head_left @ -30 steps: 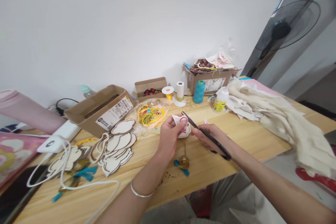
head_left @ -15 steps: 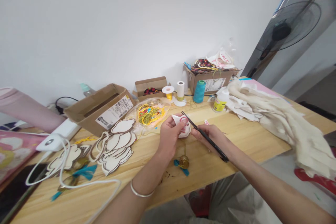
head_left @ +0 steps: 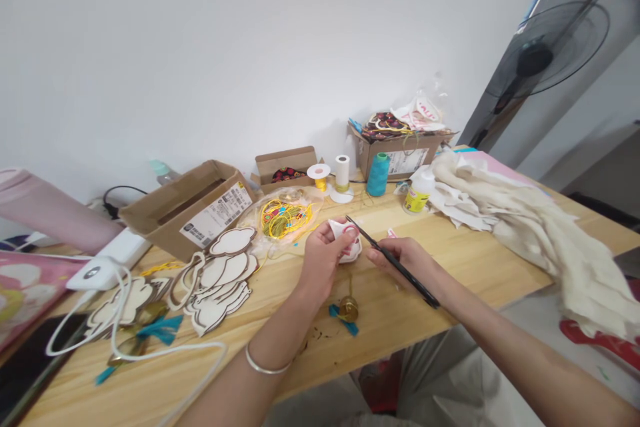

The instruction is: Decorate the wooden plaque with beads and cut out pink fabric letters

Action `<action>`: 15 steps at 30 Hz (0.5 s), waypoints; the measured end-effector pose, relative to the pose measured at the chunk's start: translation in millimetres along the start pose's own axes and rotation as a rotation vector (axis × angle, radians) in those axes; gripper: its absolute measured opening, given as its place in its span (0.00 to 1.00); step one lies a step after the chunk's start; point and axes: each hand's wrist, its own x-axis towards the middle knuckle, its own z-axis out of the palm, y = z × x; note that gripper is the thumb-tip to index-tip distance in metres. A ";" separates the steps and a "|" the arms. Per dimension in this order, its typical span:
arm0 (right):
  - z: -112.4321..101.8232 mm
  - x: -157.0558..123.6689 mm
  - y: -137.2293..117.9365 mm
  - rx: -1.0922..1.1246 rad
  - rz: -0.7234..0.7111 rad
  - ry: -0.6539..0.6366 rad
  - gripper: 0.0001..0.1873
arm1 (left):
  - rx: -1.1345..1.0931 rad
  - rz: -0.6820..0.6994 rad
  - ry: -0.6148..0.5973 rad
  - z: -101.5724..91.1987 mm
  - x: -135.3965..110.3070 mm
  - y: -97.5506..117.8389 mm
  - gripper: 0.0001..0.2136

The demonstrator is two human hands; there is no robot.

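My left hand (head_left: 323,255) pinches a small piece of white cloth (head_left: 352,249) with red print, its thumb lying on top. In my right hand (head_left: 407,259) is a long, slim black tool (head_left: 395,265), slanting from the cloth down toward my wrist. Its tip reaches the cloth's upper edge beside my left thumb; whether it touches is unclear. Below my hands, a round brass-coloured pendant (head_left: 349,308) with a teal tassel (head_left: 345,321) lies on the wooden table. A small printed scrap (head_left: 391,233) shows just behind my right hand.
Cloud-shaped white pieces (head_left: 220,287) lie left, near an open cardboard box (head_left: 187,207) and a white cable (head_left: 117,320). Behind are a bag of yellow cords (head_left: 285,217), a teal thread cone (head_left: 379,175) and a glue bottle (head_left: 419,191). Cream cloth (head_left: 525,213) drapes over the right edge.
The whole view has shifted very slightly. Both hands keep their hold on the cloth and the black tool, and the right hand sits marginally farther from the cloth.
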 end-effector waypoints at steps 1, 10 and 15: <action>-0.3 0.0 1.4 -0.004 -0.001 0.003 0.23 | 0.003 -0.002 -0.005 -0.1 0.2 -0.1 0.16; -3.5 -0.9 8.2 0.026 0.012 -0.023 0.23 | 0.003 -0.032 -0.042 -2.4 2.2 0.7 0.17; -6.3 -2.8 9.0 0.024 0.040 -0.036 0.23 | 0.005 -0.037 -0.078 -3.9 2.4 -0.6 0.17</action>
